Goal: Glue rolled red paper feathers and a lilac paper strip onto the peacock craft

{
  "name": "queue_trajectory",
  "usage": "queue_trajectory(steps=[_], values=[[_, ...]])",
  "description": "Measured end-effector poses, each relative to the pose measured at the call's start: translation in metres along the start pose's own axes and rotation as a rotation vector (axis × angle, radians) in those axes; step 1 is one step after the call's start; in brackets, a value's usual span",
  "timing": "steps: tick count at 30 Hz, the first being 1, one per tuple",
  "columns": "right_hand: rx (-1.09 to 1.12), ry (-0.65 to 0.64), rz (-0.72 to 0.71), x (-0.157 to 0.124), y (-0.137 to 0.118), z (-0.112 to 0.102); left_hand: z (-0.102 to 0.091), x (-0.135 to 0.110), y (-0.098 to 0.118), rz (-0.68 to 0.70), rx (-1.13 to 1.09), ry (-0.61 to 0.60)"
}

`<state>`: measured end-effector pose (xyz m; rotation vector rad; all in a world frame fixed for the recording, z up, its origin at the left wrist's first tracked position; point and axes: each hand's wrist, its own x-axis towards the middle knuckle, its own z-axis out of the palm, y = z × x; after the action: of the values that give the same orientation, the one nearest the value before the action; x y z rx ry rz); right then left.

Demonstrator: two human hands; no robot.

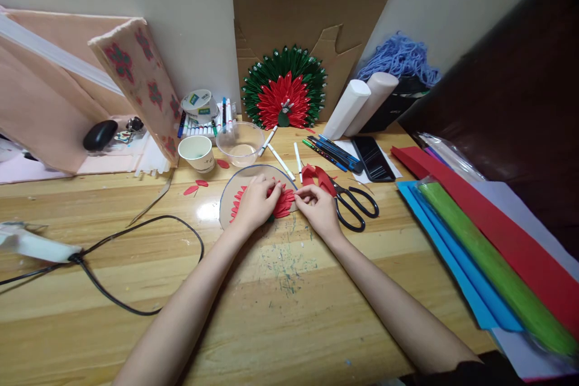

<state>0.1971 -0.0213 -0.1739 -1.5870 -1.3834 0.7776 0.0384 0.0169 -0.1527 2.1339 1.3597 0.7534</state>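
A round cardboard disc (225,200) with a blue outlined edge lies on the table, bearing a fan of red paper petals (284,204). My left hand (259,202) rests flat over the middle of the petals, thumb spread to the right, covering part of them. At the disc's right edge, my right hand (316,206) is closed in a pinch at the tip of a red petal; the fingertips partly hide it. Black-handled scissors (356,208) lie just right of that hand, against red paper scraps (320,177).
Behind stands a green and red peacock-like fan (284,96) against a cardboard sheet (312,6). A paper cup (196,154), clear bowl (239,143), pens (332,151) and phone (373,158) are nearby. Coloured sheets (488,223) lie right; a glue gun (38,241) and cable lie left.
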Motion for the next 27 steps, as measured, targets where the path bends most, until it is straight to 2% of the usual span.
queue_trajectory(steps=[27], values=[[0.0, -0.048, -0.07, 0.0021, -0.0009, -0.0006, 0.0022, -0.0016, 0.0002, 0.018, 0.037, 0.007]])
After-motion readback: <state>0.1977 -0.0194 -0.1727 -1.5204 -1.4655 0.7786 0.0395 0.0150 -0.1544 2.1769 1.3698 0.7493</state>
